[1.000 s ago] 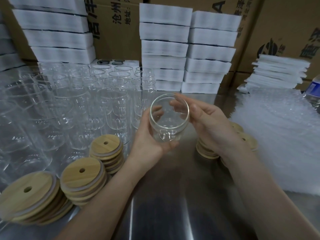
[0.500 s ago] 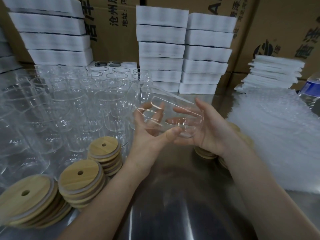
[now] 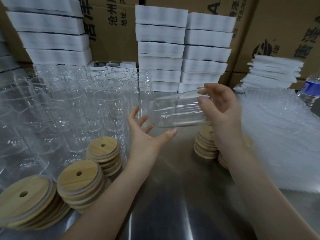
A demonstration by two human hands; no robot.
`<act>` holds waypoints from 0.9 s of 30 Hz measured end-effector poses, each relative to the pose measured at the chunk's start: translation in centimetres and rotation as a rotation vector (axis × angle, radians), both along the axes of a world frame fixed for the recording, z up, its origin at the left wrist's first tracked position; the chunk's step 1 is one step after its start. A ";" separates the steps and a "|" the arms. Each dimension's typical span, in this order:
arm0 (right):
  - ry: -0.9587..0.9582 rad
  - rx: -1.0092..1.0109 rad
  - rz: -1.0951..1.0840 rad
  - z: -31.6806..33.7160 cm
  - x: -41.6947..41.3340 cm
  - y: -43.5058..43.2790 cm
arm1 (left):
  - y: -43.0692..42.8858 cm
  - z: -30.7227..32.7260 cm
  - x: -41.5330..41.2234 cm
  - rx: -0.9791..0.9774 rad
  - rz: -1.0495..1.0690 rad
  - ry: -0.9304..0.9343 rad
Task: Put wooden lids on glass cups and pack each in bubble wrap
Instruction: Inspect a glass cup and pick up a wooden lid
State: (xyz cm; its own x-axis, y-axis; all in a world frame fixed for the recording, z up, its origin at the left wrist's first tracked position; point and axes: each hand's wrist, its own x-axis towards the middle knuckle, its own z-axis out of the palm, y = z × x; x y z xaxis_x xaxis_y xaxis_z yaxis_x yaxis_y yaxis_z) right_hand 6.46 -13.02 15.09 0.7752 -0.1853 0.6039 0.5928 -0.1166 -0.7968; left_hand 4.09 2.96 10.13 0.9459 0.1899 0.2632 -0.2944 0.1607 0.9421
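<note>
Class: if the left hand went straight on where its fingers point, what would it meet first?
Likely the base of the held cup; depth is unclear, so perhaps the standing cups behind.

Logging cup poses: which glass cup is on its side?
The glass cup gripped by the right hand, tipped sideways in the air; the other cups stand upright.

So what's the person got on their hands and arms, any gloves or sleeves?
Nothing worn shows. The left hand and the right hand are bare, with no gloves and no rings to be seen. The left forearm and the right forearm are bare down to the picture's lower edge, with no sleeve, watch or bracelet in view.
</note>
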 end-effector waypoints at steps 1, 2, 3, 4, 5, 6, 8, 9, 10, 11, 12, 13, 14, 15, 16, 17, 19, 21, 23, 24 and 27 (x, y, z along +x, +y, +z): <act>-0.038 -0.075 -0.043 -0.3 -0.1 0.1 | 0.0 -0.3 0.1 0.129 0.074 -0.041; -0.069 -0.138 -0.071 -0.6 -0.1 0.3 | 0.0 -0.5 0.2 0.263 0.140 -0.094; -0.102 -0.198 -0.088 -0.7 -0.2 0.6 | 0.0 -0.8 0.3 0.398 0.188 -0.151; -0.135 -0.260 -0.101 -0.8 -0.4 0.9 | 0.0 -1.1 0.4 0.521 0.217 -0.201; -0.168 -0.318 -0.110 -0.9 -0.7 1.2 | 0.1 -1.4 0.6 0.615 0.233 -0.239; -0.198 -0.364 -0.111 -0.9 -1.0 1.7 | 0.0 -1.6 0.7 0.670 0.240 -0.268; -0.253 -0.424 -0.085 -1.1 -1.6 2.6 | -0.2 -1.9 0.8 0.671 0.254 -0.309; -0.266 -0.449 -0.065 -1.1 -1.9 3.1 | -0.2 -2.0 0.9 0.633 0.269 -0.320; -0.262 -0.475 -0.040 -1.1 -2.2 3.6 | -0.1 -2.0 0.9 0.585 0.286 -0.325; -0.240 -0.494 -0.005 -1.0 -2.4 3.9 | 0.1 -2.1 1.0 0.536 0.297 -0.323; -0.208 -0.498 0.040 -1.0 -2.5 4.1 | 0.3 -2.0 1.0 0.492 0.295 -0.315; -0.179 -0.490 0.082 -0.9 -2.6 4.2 | 0.5 -1.9 1.0 0.448 0.279 -0.301; -0.159 -0.483 0.108 -0.8 -2.6 4.2 | 0.7 -1.7 1.0 0.408 0.254 -0.286; -0.147 -0.485 0.117 -0.7 -2.7 4.2 | 0.8 -1.6 1.0 0.388 0.242 -0.274; -0.139 -0.486 0.116 -0.7 -2.7 4.3 | 0.9 -1.5 1.0 0.398 0.251 -0.265; -0.130 -0.478 0.117 -0.7 -2.7 4.3 | 0.9 -1.4 0.9 0.425 0.268 -0.260; -0.100 -0.442 0.130 -0.7 -2.7 4.4 | 0.8 -1.4 1.0 0.447 0.271 -0.262; -0.065 -0.418 0.139 -0.7 -2.7 4.4 | 0.8 -1.5 1.1 0.438 0.248 -0.262; -0.044 -0.401 0.134 -0.8 -2.7 4.4 | 0.7 -1.6 1.2 0.422 0.227 -0.262; -0.036 -0.381 0.128 -0.8 -2.6 4.4 | 0.7 -1.7 1.2 0.430 0.230 -0.269; -0.011 -0.228 0.141 -0.7 -2.4 4.4 | 0.7 -1.9 1.1 0.525 0.283 -0.309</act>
